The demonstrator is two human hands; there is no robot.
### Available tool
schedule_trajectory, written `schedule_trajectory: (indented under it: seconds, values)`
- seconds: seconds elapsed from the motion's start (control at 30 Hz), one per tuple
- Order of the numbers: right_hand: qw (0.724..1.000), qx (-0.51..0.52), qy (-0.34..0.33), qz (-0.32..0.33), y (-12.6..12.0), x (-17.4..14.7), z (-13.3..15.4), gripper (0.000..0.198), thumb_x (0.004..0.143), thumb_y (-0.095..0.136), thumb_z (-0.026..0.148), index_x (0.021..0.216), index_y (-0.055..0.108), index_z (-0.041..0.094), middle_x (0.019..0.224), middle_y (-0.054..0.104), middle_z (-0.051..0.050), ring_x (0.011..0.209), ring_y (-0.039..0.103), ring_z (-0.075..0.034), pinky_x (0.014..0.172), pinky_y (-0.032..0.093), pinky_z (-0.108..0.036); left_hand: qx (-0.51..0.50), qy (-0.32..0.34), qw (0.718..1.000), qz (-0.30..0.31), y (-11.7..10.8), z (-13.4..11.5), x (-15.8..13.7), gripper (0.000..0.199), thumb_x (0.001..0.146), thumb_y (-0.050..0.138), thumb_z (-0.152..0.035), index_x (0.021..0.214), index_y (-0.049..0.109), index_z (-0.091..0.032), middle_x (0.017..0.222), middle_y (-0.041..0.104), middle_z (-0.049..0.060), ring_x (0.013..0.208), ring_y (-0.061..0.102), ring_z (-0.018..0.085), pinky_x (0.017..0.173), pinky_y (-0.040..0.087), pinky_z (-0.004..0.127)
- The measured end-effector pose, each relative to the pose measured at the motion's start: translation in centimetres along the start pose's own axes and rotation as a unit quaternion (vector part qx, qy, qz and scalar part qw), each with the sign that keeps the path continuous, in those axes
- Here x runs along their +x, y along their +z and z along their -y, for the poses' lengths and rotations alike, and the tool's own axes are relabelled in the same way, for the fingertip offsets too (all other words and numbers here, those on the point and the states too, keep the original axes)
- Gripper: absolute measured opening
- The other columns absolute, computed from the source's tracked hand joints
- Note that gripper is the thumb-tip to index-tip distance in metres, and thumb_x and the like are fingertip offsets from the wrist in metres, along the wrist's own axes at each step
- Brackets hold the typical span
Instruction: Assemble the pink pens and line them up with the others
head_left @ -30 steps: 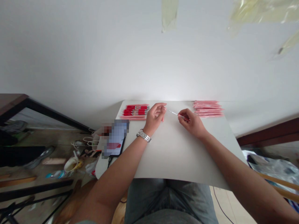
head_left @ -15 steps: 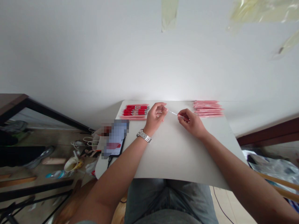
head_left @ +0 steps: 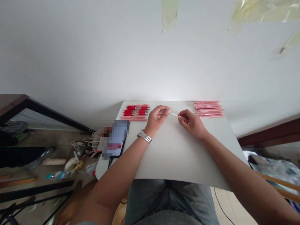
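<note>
Both of my hands are raised over the far middle of the white table. My right hand [head_left: 191, 123] is closed around a red pen barrel, mostly hidden by the fingers. A thin white pen refill [head_left: 173, 114] sticks out of it toward the left. At the refill's far end, thumb and forefinger of my left hand [head_left: 157, 117] are pinched together; whether a small part is between them is too small to tell. Left of that hand lie several red click pens [head_left: 136, 111]. Beyond my right hand is a stack of pink pen refills or sleeves [head_left: 208, 109].
A phone [head_left: 117, 140] with a cable lies at the table's left edge. A few pink sticks [head_left: 133, 118] lie just below the red pens. The wall rises directly behind the table [head_left: 178, 156]. A cup [head_left: 71, 165] and clutter are on the floor at left.
My left hand has shifted slightly right, its fingertips closer to my right hand along the refill. My right hand has hardly moved.
</note>
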State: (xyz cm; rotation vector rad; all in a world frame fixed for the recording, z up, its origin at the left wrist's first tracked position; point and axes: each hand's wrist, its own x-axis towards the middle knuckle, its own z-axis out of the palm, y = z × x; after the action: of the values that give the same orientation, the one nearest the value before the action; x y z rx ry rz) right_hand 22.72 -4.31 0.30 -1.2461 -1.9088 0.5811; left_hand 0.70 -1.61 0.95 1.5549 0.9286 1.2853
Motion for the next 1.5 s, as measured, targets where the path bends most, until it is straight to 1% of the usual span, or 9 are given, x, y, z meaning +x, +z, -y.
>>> schedule_trajectory:
  seconds: [0.1, 0.23, 0.33, 0.67, 0.83, 0.97, 1.13, 1.3, 1.5]
  values:
    - [1.000, 0.001, 0.002, 0.002, 0.04, -0.01, -0.07, 0.016, 0.097, 0.060, 0.038, 0.104, 0.060, 0.024, 0.086, 0.068, -0.002, 0.071, 0.061, -0.016, 0.067, 0.048, -0.029, -0.012, 0.004, 1.000, 0.007, 0.00, 0.21, 0.05, 0.029, 0.092, 0.072, -0.045, 0.106, 0.073, -0.019, 0.101, 0.073, 0.008, 0.078, 0.067, 0.013, 0.057, 0.051, 0.020]
    - [1.000, 0.001, -0.001, 0.002, 0.04, -0.05, -0.03, 0.015, 0.098, 0.060, 0.038, 0.104, 0.060, 0.024, 0.086, 0.068, -0.002, 0.071, 0.060, -0.015, 0.066, 0.048, -0.029, -0.019, 0.012, 1.000, 0.012, 0.01, 0.34, 0.11, 0.027, 0.091, 0.074, -0.042, 0.104, 0.074, -0.019, 0.101, 0.074, 0.008, 0.083, 0.069, 0.014, 0.068, 0.055, 0.023]
    - [1.000, -0.006, -0.002, -0.002, -0.02, -0.05, 0.08, 0.014, 0.097, 0.060, 0.037, 0.103, 0.060, 0.024, 0.086, 0.068, -0.002, 0.070, 0.060, -0.015, 0.066, 0.047, -0.029, -0.025, 0.011, 1.000, 0.014, -0.01, 0.38, 0.12, 0.026, 0.091, 0.074, -0.041, 0.104, 0.074, -0.019, 0.099, 0.075, 0.008, 0.086, 0.070, 0.015, 0.072, 0.057, 0.024]
    - [1.000, -0.010, 0.000, -0.002, 0.02, 0.04, -0.19, 0.016, 0.098, 0.059, 0.039, 0.104, 0.060, 0.024, 0.086, 0.070, -0.003, 0.071, 0.063, -0.016, 0.067, 0.048, -0.029, -0.026, 0.005, 0.999, 0.021, -0.04, 0.35, 0.04, 0.026, 0.090, 0.076, -0.040, 0.104, 0.074, -0.018, 0.099, 0.075, 0.008, 0.088, 0.071, 0.016, 0.074, 0.058, 0.025]
    - [1.000, -0.006, -0.002, 0.006, 0.01, -0.01, -0.26, 0.021, 0.100, 0.057, 0.036, 0.117, 0.061, 0.024, 0.092, 0.074, -0.004, 0.075, 0.066, -0.017, 0.070, 0.050, -0.030, -0.025, 0.012, 0.999, 0.024, 0.03, 0.40, 0.10, 0.026, 0.089, 0.076, -0.039, 0.103, 0.074, -0.017, 0.099, 0.075, 0.008, 0.088, 0.071, 0.016, 0.077, 0.058, 0.026]
    - [1.000, -0.011, -0.024, 0.007, 0.00, 0.00, -0.12, 0.028, 0.102, 0.053, 0.034, 0.126, 0.063, 0.024, 0.094, 0.074, -0.006, 0.077, 0.066, -0.018, 0.070, 0.051, -0.031, -0.024, 0.021, 0.999, 0.037, 0.02, 0.61, 0.18, 0.025, 0.089, 0.076, -0.039, 0.101, 0.074, -0.017, 0.099, 0.076, 0.008, 0.090, 0.071, 0.016, 0.081, 0.059, 0.028]
    - [0.998, -0.022, -0.059, 0.009, -0.02, 0.06, -0.04, 0.025, 0.103, 0.051, 0.034, 0.120, 0.066, 0.023, 0.093, 0.072, -0.006, 0.074, 0.062, -0.018, 0.068, 0.049, -0.031, -0.021, 0.023, 0.998, 0.046, -0.07, 0.82, 0.16, 0.024, 0.091, 0.075, -0.039, 0.101, 0.074, -0.017, 0.099, 0.076, 0.008, 0.092, 0.071, 0.017, 0.084, 0.058, 0.029]
    - [0.998, -0.025, -0.063, -0.005, -0.02, 0.20, -0.10, 0.022, 0.104, 0.054, 0.038, 0.109, 0.067, 0.022, 0.092, 0.070, -0.006, 0.075, 0.062, -0.018, 0.068, 0.048, -0.030, -0.022, 0.016, 0.998, 0.060, -0.01, 0.84, 0.08, 0.025, 0.090, 0.075, -0.040, 0.101, 0.072, -0.017, 0.100, 0.075, 0.007, 0.093, 0.071, 0.017, 0.084, 0.057, 0.029]
    - [0.997, -0.035, -0.062, -0.010, 0.03, 0.24, -0.22, 0.022, 0.104, 0.053, 0.040, 0.105, 0.067, 0.023, 0.091, 0.070, -0.005, 0.077, 0.064, -0.019, 0.069, 0.047, -0.031, -0.023, 0.008, 0.998, 0.059, 0.09, 0.82, 0.01, 0.025, 0.091, 0.075, -0.039, 0.101, 0.071, -0.017, 0.099, 0.074, 0.007, 0.091, 0.071, 0.016, 0.084, 0.057, 0.028]
